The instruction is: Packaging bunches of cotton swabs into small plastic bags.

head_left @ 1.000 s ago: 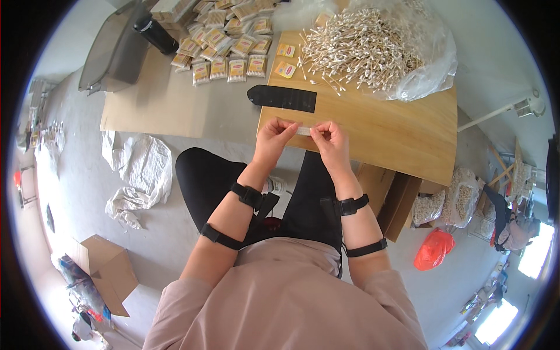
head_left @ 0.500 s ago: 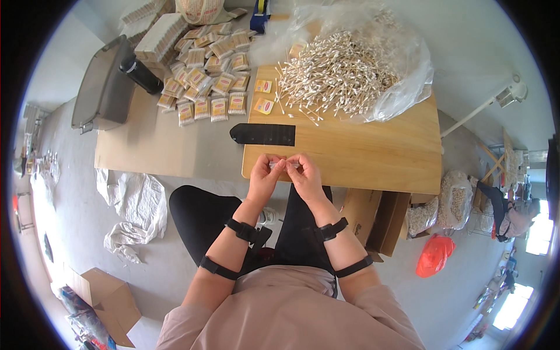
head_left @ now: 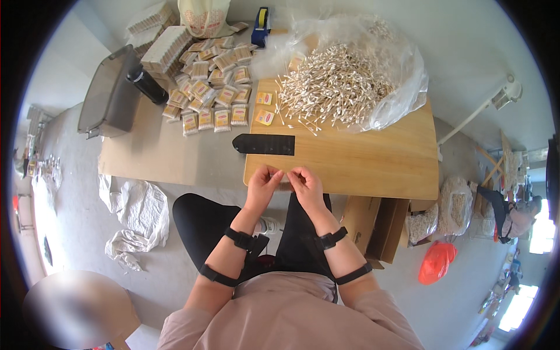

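My left hand [head_left: 263, 188] and my right hand [head_left: 307, 188] meet at the near edge of the wooden board [head_left: 373, 172]. Thumbs and fingers of both are pinched on a small packet of cotton swabs [head_left: 284, 186], mostly hidden behind the fingers. Just beyond lies a flat black strip [head_left: 265, 144] with one rounded end. Farther back, loose cotton swabs [head_left: 341, 84] spill from a clear plastic bag [head_left: 402, 102]. Two small yellow cards [head_left: 265, 117] lie beside that pile. Many filled cotton swab packets [head_left: 204, 93] are heaped to the left.
A grey plastic bin [head_left: 108, 96] and a black bottle [head_left: 147, 84] stand at the left, near stacked white packs [head_left: 166, 49]. Below the board's right side is an open carton [head_left: 385, 230]; a red bag [head_left: 437, 262] rests on the floor. Another person [head_left: 519, 219] is at far right.
My hands have shifted slightly, and the fingertips have drawn a little apart with the packet still between them. The whole view has moved slightly, so the table sits lower in it.
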Available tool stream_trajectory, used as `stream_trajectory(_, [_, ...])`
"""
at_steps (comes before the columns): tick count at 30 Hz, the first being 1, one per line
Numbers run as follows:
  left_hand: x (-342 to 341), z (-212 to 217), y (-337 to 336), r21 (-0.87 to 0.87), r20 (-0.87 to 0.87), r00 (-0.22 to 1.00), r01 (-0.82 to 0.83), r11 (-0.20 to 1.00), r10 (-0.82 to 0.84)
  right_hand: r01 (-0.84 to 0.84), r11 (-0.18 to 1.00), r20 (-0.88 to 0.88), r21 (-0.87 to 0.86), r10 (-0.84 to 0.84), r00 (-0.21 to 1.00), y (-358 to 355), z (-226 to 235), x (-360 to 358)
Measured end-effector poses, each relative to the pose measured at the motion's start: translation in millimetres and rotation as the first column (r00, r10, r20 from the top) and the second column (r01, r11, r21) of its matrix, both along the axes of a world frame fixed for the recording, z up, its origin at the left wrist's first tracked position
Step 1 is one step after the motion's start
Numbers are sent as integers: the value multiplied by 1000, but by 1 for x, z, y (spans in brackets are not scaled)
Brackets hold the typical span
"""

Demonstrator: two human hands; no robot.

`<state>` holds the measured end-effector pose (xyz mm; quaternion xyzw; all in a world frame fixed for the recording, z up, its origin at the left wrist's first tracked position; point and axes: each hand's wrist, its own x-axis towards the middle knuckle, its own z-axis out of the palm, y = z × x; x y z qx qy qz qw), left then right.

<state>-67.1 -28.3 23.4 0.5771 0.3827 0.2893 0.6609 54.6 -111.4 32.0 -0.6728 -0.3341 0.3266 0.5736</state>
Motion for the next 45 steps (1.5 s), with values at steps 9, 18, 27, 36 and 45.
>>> stream_trajectory(9, [-48,47,-34,-177,47,997,61,982,-53,-105,992,-46,-65,102,994,-49,44,-20])
stream_trajectory(18, [-57,66,-37,-229,140,990,31,973,1,-176,983,-336,55,185,923,-63,71,-23])
stream_trajectory(27, [-58,82,-38,-182,258,966,46,982,2,-168,974,-244,151,202,948,-64,85,-23])
stream_trajectory(36, [-58,86,-43,9,121,989,84,996,-84,-272,959,24,87,270,962,-62,85,-28])
stream_trajectory(45, [-54,91,-41,-116,163,986,42,992,-23,-262,959,40,105,260,965,-54,91,-18])
